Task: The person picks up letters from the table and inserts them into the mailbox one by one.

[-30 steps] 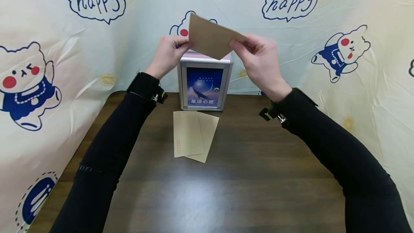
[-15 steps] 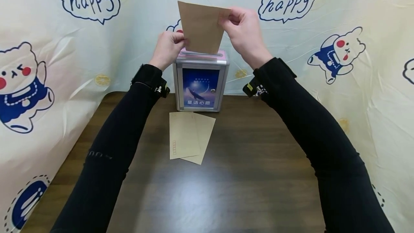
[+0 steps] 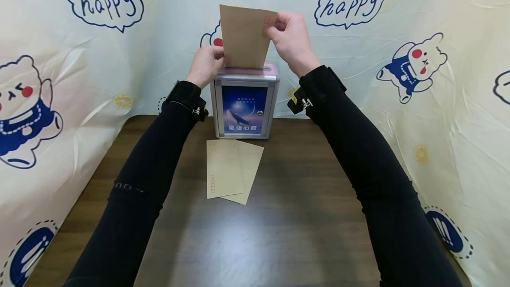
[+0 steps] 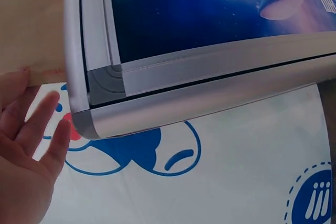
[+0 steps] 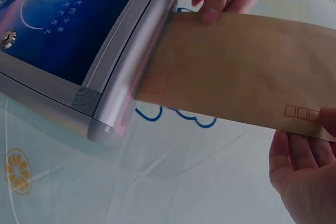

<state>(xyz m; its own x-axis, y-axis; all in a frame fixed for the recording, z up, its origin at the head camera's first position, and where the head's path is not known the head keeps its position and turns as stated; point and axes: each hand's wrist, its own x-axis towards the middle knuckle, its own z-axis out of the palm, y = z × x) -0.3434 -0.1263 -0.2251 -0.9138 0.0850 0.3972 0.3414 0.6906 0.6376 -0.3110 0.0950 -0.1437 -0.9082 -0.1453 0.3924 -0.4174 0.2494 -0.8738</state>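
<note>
A brown paper envelope (image 3: pixel 245 36) stands upright over the slotted pink top of a silver-framed box (image 3: pixel 245 110) with a blue front. Its lower edge meets the top at the slot; whether it has entered cannot be told. My left hand (image 3: pixel 206 63) pinches the envelope's left edge near the bottom. With thumb and fingers, my right hand (image 3: pixel 292 41) pinches the upper right corner. The right wrist view shows the envelope (image 5: pixel 236 66) between both hands, its printed squares close to my right hand (image 5: pixel 304 161). In the left wrist view my left hand (image 4: pixel 26 145) is beside the box's corner.
Two more envelopes (image 3: pixel 225 167) lie overlapping on the dark wooden table (image 3: pixel 299 198) in front of the box. A lock sits on the box's front. A patterned cloth (image 3: pixel 346 56) with cartoon bears hangs behind and along the sides.
The envelope has turned from slanted to upright and come down to the box's top. My right hand has moved left with it. The envelopes on the table stay put.
</note>
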